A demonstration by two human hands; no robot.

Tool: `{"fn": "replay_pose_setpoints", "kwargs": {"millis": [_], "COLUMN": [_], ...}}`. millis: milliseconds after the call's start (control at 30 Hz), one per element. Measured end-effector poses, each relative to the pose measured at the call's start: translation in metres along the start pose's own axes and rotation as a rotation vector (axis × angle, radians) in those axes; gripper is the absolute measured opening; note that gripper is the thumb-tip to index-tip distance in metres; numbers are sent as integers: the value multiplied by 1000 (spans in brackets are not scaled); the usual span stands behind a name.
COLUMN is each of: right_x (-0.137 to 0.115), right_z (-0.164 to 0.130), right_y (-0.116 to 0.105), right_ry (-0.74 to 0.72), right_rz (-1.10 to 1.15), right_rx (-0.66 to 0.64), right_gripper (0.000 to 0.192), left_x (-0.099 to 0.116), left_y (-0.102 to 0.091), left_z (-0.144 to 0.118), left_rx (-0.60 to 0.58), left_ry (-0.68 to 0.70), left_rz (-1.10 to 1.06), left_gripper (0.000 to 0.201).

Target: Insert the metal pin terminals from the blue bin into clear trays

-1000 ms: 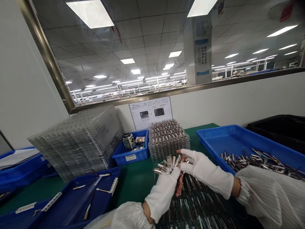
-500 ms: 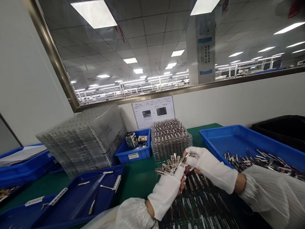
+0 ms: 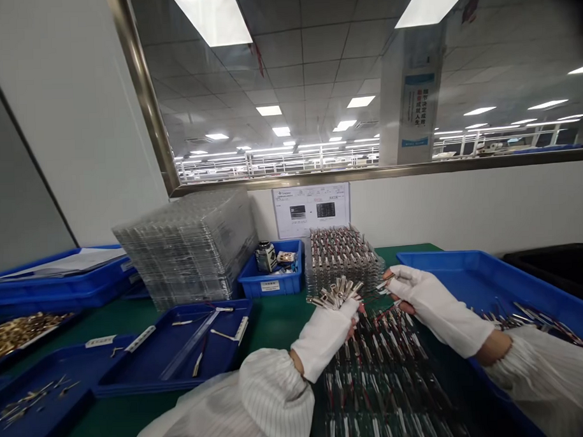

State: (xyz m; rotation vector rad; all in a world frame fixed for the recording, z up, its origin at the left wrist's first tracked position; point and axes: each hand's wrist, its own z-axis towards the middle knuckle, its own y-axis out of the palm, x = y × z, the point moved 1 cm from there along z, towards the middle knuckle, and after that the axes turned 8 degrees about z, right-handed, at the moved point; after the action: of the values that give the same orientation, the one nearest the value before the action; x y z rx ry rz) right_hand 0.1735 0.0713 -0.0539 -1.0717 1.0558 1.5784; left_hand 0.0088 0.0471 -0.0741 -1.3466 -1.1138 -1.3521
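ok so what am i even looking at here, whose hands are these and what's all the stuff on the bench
One camera, worn on a person's head, looks down at their own hands in white fingerless gloves. The left hand grips a bundle of small silver metal connectors. The right hand pinches a single silver connector on a thin wire above the clear plastic tray of wired parts. On the green bench sit a tall stack of clear plastic trays, a small blue bin and a large blue tray of loose parts.
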Motion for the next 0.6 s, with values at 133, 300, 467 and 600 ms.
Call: {"fn": "replay_pose_setpoints", "kwargs": {"millis": [133, 300, 467, 600], "right_x": [-1, -1, 33, 69], "right_z": [4, -18, -54, -65], "right_y": [-8, 17, 78, 103], "right_ry": [-107, -515, -802, -794], "right_rz": [-224, -967, -1386, -1527], "right_rx": [142, 34, -368, -513], "right_gripper": [21, 20, 17, 10], "left_x": [9, 20, 23, 23], "left_y": [-10, -18, -16, -16], "left_z": [7, 10, 7, 6], "left_rx": [61, 99, 104, 82], "left_ry": [76, 94, 86, 65], "left_rz": [2, -49, -47, -59], "left_gripper": [25, 22, 22, 21]}}
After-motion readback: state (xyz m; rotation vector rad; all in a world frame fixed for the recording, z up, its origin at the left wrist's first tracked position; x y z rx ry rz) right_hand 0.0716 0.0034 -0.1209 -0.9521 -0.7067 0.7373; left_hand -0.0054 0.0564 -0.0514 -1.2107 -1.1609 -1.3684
